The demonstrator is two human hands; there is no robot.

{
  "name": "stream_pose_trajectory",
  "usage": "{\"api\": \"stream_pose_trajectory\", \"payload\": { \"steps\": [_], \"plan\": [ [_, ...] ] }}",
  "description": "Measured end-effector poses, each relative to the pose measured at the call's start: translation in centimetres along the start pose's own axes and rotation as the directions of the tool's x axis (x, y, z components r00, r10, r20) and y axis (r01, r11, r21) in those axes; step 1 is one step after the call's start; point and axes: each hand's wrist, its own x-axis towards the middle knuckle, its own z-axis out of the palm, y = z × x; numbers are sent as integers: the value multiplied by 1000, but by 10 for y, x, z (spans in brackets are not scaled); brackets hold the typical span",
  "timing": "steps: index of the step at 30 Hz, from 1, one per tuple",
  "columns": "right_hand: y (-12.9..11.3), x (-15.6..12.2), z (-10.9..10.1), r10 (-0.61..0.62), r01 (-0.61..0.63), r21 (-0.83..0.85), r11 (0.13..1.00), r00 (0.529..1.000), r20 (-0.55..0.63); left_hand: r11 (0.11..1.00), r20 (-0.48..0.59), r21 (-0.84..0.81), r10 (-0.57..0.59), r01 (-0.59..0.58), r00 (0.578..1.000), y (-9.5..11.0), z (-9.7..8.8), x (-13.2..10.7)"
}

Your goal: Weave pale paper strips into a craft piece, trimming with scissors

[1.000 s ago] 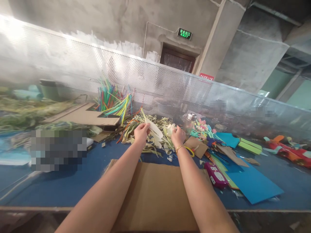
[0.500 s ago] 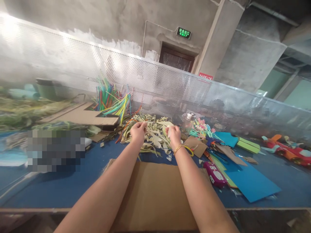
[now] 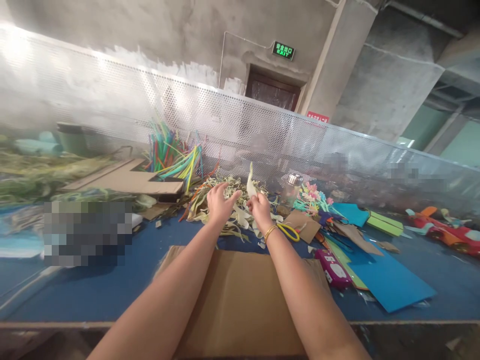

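A pale green, pointed leaf-like strip (image 3: 250, 182) stands upright, pinched low down in my right hand (image 3: 260, 207). My left hand (image 3: 221, 200) is open beside it, thumb spread away from the fingers, with nothing visible in it. Both hands hover over a pile of curled pale green strips (image 3: 238, 227) on the blue table (image 3: 150, 280). In front of me, between my forearms, lies a sheet of brown cardboard (image 3: 240, 300). A yellow loop (image 3: 289, 232) shows beside my right wrist.
Colourful fuzzy stems (image 3: 168, 155) and a cardboard box (image 3: 131, 176) are at the left. On the right are a glass bottle (image 3: 291, 190), paper flowers (image 3: 313, 197), blue sheets (image 3: 393, 285), a purple case (image 3: 333, 269) and a red toy car (image 3: 446, 232). A perforated metal screen (image 3: 225, 120) stands behind.
My left hand has let go of the strip's other end and opened. The strip, stretched sideways between both hands before, now points upward from my right hand.
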Motion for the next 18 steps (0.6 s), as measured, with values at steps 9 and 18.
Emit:
{"api": "stream_pose_trajectory", "payload": {
  "steps": [9,18],
  "plan": [
    [-11,-11,2,-12,26,-94,995,989,151,863,248,-402,-221,307,943,-7,7,2],
    [-9,-6,5,67,-72,152,986,997,35,778,375,-434,-302,454,877,1,6,-4]
  ]
}}
